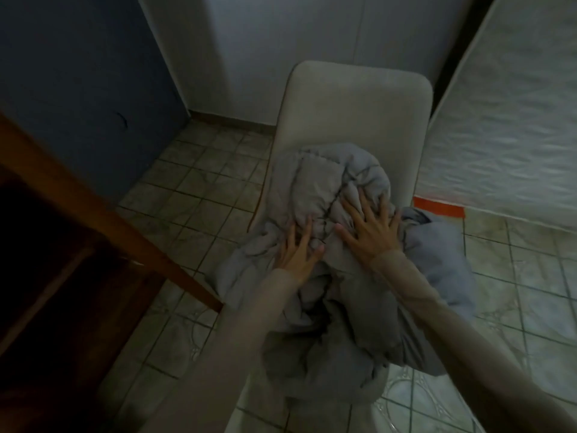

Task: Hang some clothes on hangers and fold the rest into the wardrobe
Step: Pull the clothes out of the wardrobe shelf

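A crumpled pale grey garment lies heaped on the seat of a cream padded chair and spills over the seat's front and right side toward the floor. My left hand lies flat on the lower left of the heap with fingers spread. My right hand presses on the middle of the heap, fingers straight and splayed. Both of my arms wear beige sleeves. No hanger is in view.
A wooden table edge runs diagonally at the left, dark underneath. A white textured panel with an orange strip at its base stands at the right. Tiled floor surrounds the chair; white and blue walls stand behind.
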### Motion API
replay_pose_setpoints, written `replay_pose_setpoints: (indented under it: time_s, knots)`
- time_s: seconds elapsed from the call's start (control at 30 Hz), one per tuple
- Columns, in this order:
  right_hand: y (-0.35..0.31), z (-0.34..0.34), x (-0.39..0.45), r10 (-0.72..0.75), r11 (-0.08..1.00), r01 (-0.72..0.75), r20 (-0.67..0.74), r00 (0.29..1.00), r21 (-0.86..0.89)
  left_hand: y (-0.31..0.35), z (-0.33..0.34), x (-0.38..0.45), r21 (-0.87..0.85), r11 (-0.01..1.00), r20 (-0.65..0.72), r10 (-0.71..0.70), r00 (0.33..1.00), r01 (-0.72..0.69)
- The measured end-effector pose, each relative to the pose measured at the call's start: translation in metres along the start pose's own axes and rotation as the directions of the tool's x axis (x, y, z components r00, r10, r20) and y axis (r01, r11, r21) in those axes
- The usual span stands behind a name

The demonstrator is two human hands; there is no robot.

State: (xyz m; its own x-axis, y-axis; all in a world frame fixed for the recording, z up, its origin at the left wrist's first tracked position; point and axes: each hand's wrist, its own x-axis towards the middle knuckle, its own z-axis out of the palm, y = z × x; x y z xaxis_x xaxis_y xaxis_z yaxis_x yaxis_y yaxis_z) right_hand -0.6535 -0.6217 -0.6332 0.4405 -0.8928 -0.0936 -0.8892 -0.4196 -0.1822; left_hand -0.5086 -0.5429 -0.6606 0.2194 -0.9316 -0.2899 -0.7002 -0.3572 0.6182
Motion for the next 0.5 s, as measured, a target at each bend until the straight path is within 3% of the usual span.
replay_pose_setpoints:
  time_s: [0.3, 0.5]
  knots:
    - [0.023, 0.094, 0.012, 0.017, 0.999, -0.010, 0.157, 0.987, -0.046, -0.053, 0.069, 0.032, 0.133, 0.991, 0.089, -0.004, 0.996, -0.008]
    - [0.019, 0.095, 0.015, 0.046, 0.994, -0.022, 0.221, 0.974, -0.109, -0.056, 0.063, 0.040, 0.114, 0.993, 0.180, -0.012, 0.984, -0.009]
